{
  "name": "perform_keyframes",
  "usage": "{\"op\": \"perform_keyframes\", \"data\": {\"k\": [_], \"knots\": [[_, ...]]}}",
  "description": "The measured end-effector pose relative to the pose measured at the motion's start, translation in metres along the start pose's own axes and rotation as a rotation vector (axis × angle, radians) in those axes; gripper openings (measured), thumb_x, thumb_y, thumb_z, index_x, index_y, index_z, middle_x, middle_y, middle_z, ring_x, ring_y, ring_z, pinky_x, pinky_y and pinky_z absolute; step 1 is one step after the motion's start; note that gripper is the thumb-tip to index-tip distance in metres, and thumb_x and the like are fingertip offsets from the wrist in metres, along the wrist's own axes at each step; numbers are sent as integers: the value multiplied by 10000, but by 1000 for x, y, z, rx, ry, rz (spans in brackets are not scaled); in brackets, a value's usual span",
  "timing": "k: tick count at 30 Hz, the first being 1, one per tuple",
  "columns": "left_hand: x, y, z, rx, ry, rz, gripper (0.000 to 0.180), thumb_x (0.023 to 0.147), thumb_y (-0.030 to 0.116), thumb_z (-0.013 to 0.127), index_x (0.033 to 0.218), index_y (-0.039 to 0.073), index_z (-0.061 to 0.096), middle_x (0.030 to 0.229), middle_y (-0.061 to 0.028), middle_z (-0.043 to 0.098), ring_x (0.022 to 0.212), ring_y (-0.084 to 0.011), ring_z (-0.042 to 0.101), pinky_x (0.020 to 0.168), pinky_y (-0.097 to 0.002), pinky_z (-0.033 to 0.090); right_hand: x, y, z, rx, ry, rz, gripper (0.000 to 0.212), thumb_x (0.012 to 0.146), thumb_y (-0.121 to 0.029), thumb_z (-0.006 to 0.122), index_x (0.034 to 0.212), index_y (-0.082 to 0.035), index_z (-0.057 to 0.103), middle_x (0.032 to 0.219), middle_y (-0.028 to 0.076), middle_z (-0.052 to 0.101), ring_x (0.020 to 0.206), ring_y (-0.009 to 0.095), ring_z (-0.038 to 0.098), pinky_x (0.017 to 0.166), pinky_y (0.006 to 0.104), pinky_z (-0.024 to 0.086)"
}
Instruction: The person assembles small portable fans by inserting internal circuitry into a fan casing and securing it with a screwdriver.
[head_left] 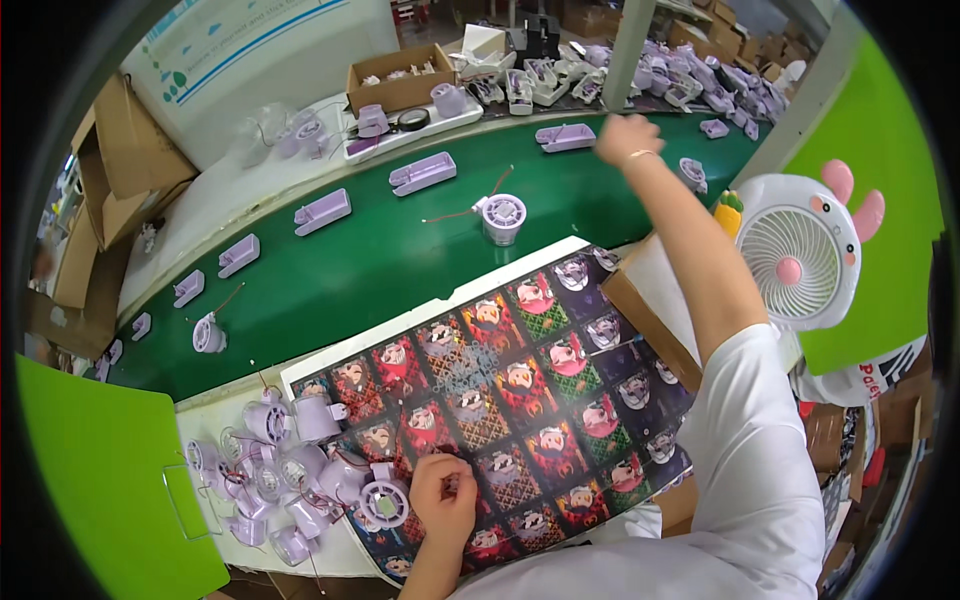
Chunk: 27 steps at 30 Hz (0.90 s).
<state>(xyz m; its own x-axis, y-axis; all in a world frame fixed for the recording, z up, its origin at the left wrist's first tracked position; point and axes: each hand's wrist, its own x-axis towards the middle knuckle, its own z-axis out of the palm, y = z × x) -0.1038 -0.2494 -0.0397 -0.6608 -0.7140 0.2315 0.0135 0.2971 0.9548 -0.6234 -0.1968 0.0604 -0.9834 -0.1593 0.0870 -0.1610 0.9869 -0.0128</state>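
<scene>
My right hand (628,140) reaches far over the green conveyor belt (390,255), beside the right end of a long lilac plastic shell (565,137). Its fingertips are turned away, so I cannot see whether they grip anything. Close to me, my left hand (445,495) is closed with curled fingers above the patterned mat (470,400). What it holds, if anything, is hidden. Just left of it lies a round lilac motor housing (385,503), at the edge of a heap of similar housings (300,465) with thin wires. Another wired housing (503,215) stands on the belt.
More lilac shells (323,211) line the belt's far side. An open cardboard box (400,80) and a tape roll (413,120) sit behind it. A pile of lilac parts (690,80) lies back right. A white rabbit-eared fan (795,250) stands right of my arm.
</scene>
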Motion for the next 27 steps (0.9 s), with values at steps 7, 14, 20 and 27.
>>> {"op": "perform_keyframes", "data": {"k": [7,14,20,27], "knots": [[1,-4,0,-20,-6,-45,148,727,-83,671,817,24,620,874,-119,648,758,-240,636,666,-309,498,50,105,50,-164,-61,342,473,917,-278,609,1367,-141,563,1485,182,395,1328,460,409,1039,558,417],[-3,-6,1,-23,-45,-30,145,730,-86,655,822,17,610,885,-125,654,771,-257,641,677,-312,497,26,85,18,-139,55,-141,566,755,-262,687,1285,-97,578,1308,274,507,1219,406,524,997,496,461],[-4,-2,0,-101,-39,19,120,787,-68,648,834,17,577,885,-137,651,802,-249,634,715,-325,502,-190,2,-77,870,193,-904,550,701,-235,783,1102,12,500,992,146,539,889,255,561,777,352,486],[-18,43,5,-1138,-212,-442,585,1036,480,398,1393,16,399,1315,-180,533,1178,-284,556,1059,-441,414,-417,24,3,1245,-119,-1127,660,646,-85,803,1245,-18,531,1243,179,518,1216,381,486,1008,487,415]]}}
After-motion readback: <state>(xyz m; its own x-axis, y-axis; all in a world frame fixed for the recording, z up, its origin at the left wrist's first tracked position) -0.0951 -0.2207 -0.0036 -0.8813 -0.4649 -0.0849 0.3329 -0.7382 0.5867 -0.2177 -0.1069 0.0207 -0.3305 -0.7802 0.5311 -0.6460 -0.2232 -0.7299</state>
